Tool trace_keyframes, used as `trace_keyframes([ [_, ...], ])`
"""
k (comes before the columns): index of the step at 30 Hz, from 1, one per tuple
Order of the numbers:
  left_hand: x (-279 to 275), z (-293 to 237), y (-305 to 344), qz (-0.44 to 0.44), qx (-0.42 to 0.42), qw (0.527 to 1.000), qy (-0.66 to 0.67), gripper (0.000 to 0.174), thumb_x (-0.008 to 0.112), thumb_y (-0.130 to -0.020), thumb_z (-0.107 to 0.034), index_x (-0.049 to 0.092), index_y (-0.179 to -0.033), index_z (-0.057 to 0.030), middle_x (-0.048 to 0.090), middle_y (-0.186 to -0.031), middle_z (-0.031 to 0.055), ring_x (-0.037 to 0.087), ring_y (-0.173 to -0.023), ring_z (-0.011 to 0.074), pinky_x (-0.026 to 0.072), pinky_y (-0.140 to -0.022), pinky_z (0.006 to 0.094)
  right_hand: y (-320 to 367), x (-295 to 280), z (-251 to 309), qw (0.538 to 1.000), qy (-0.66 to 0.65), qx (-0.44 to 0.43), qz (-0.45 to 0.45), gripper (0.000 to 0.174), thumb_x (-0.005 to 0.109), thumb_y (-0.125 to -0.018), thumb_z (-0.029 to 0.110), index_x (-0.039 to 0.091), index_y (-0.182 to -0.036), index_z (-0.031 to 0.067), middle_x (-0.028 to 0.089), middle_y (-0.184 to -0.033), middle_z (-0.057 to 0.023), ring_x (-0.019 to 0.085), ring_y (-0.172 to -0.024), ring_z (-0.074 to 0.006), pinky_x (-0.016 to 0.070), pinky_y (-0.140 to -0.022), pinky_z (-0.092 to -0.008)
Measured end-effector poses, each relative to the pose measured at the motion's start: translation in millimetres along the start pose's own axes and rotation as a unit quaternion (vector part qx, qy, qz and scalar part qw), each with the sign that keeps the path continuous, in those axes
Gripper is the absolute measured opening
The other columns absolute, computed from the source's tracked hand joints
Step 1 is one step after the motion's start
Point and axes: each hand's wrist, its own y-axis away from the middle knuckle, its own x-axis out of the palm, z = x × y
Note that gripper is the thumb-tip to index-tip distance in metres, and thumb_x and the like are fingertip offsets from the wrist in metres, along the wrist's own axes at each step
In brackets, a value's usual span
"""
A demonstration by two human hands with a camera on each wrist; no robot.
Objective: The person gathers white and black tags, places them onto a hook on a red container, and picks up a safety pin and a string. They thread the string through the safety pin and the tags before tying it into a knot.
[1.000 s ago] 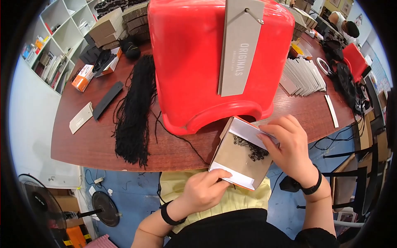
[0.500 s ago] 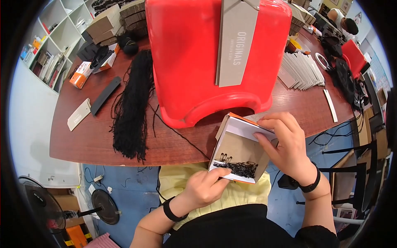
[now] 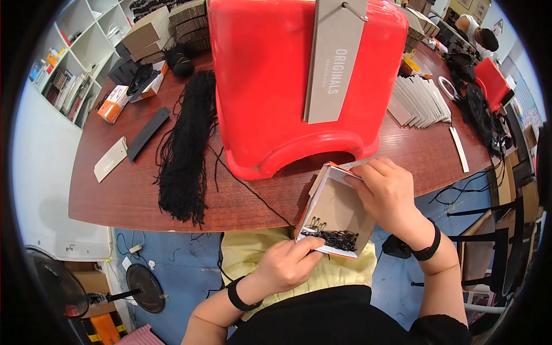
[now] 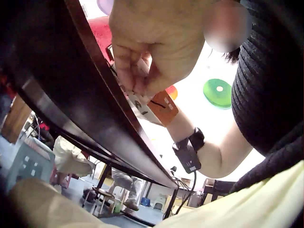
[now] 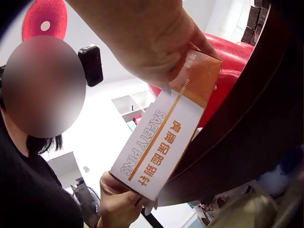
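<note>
In the head view a small open cardboard box (image 3: 343, 198) is held at the table's near edge, tilted toward the person. Black safety pins (image 3: 339, 238) lie heaped along its near side. The left hand (image 3: 290, 264) pinches the near left rim, thumb over the edge by the pins. At the far right side, the right hand (image 3: 386, 192) grips the box wall between thumb and fingers. From the right wrist, the underside of the box (image 5: 164, 135) shows "SAFETY PINS" lettering and an orange end.
A red plastic stool (image 3: 270, 86) stands right behind the box, with a grey "ORIGINALS" tag (image 3: 330, 69) on it. Black cords (image 3: 187, 155) lie in a bundle to its left. Fanned tags (image 3: 422, 102) lie at right. A pedestal fan (image 3: 54, 282) stands at lower left.
The pins have slid from the far side of the box to its near side as it tipped toward the person. The right hand has shifted slightly left along the wall.
</note>
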Motion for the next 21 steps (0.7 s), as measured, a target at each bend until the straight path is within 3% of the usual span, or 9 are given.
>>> trace_keyframes([
  [5,1,-1,0,-0.005,-0.004,1.000,0.000,0.013,0.061,-0.055,-0.002,0.059,-0.068,-0.0058,0.059,-0.080,0.0035,0.051,-0.050,0.0124,0.0383,-0.041,0.0228,-1,1,1,0.999,0.030,-0.026,0.005,0.014,0.062,-0.062,0.007,0.049,-0.064,0.0075,0.045,-0.059,-0.0031,0.049,-0.057,-0.0192,0.0404,-0.046,-0.0292],
  [11,5,-2,7,0.000,0.002,1.000,-0.030,0.009,0.057,-0.062,-0.005,0.057,-0.071,-0.0030,0.057,-0.086,0.0043,0.050,-0.052,0.0122,0.0395,-0.043,0.0227,-7,-14,2,0.997,-0.066,-0.025,0.019,0.016,0.061,-0.063,0.006,0.055,-0.078,0.0058,0.049,-0.068,-0.0057,0.052,-0.065,-0.0218,0.0443,-0.052,-0.0307],
  [13,5,-1,8,-0.013,0.000,1.000,-0.027,0.009,0.058,-0.063,-0.005,0.057,-0.071,-0.0030,0.057,-0.086,0.0043,0.050,-0.052,0.0121,0.0394,-0.043,0.0226,-7,-17,2,0.993,-0.102,0.009,0.062,0.021,0.058,-0.065,0.004,0.056,-0.085,0.0049,0.050,-0.073,-0.0072,0.053,-0.069,-0.0236,0.0456,-0.055,-0.0321],
  [16,3,-1,5,-0.033,-0.013,0.999,-0.028,0.009,0.058,-0.062,-0.005,0.058,-0.071,-0.0032,0.057,-0.087,0.0046,0.051,-0.052,0.0122,0.0401,-0.044,0.0224,-5,-18,-4,0.996,-0.061,0.000,0.069,0.021,0.055,-0.064,0.002,0.054,-0.085,0.0035,0.050,-0.073,-0.0076,0.053,-0.069,-0.0243,0.0454,-0.055,-0.0331],
  [19,3,-1,2,-0.027,-0.003,0.999,-0.017,0.012,0.058,-0.062,-0.006,0.058,-0.073,-0.0034,0.057,-0.087,0.0047,0.051,-0.052,0.0121,0.0404,-0.045,0.0224,-3,-15,-5,0.993,-0.042,0.015,0.106,0.020,0.054,-0.063,0.002,0.054,-0.082,0.0023,0.050,-0.071,-0.0083,0.053,-0.068,-0.0249,0.0449,-0.054,-0.0337],
  [21,2,-5,-2,-0.021,-0.010,1.000,0.001,0.019,0.063,-0.054,0.000,0.061,-0.072,-0.0049,0.060,-0.080,0.0052,0.053,-0.049,0.0138,0.0392,-0.041,0.0226,-3,-11,-8,0.993,-0.034,0.013,0.115,0.020,0.054,-0.062,0.003,0.053,-0.081,0.0018,0.050,-0.071,-0.0085,0.053,-0.067,-0.0252,0.0447,-0.053,-0.0340],
])
